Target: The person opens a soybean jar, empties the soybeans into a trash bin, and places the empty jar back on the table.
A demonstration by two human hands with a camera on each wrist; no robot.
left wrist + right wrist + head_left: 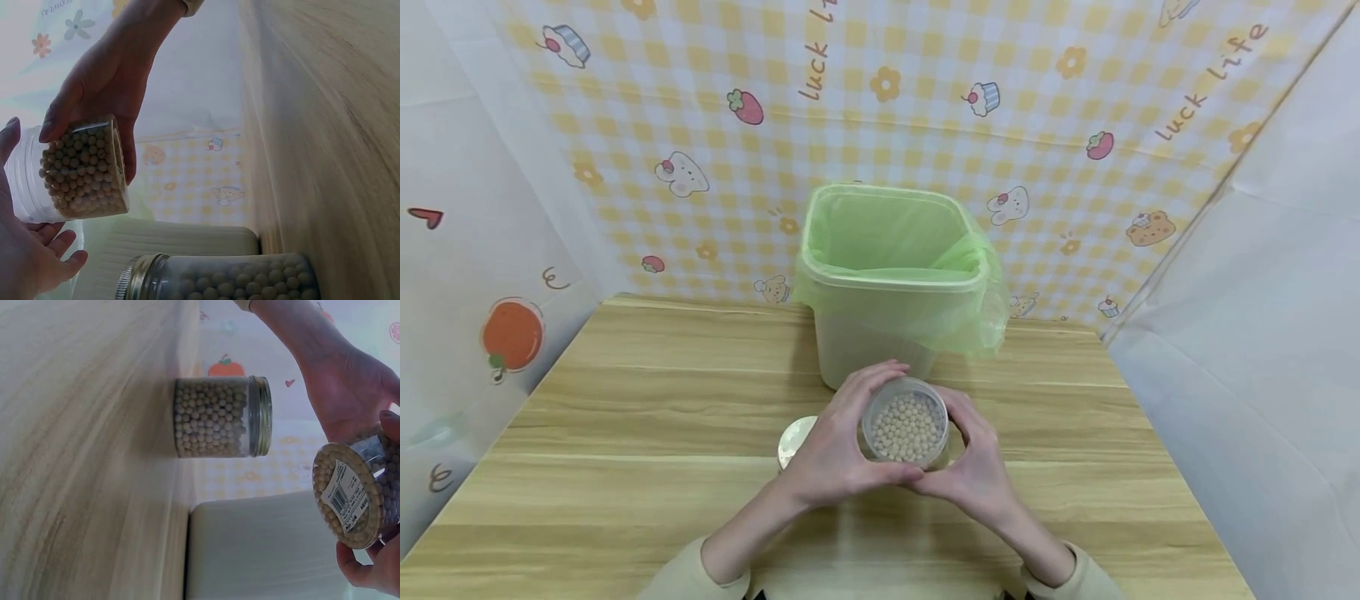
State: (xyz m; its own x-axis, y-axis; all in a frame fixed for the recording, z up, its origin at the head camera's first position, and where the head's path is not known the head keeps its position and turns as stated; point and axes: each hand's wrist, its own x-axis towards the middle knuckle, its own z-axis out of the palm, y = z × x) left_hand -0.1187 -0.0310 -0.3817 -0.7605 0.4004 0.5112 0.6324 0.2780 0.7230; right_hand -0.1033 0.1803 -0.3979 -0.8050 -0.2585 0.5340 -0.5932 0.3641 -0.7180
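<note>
My left hand [835, 457] and right hand [976, 468] together grip a clear plastic jar [907, 425] from both sides, above the table. The jar has no lid on, and small beige balls fill much of it. Its bottom, with a white barcode label [344, 497], shows in the right wrist view. In the left wrist view the jar [87, 169] lies between the fingers of both hands. Beside my left hand stands a second jar [215, 417], upright with its metallic-rimmed lid on and full of similar balls; the left hand partly hides it in the head view.
A pale bin [872, 333] lined with a light green bag [981, 308] stands just beyond the hands. The wood-grain table [1075, 417] ends at a patterned yellow-checked backdrop [880, 108], with white sheets [1262, 275] at both sides.
</note>
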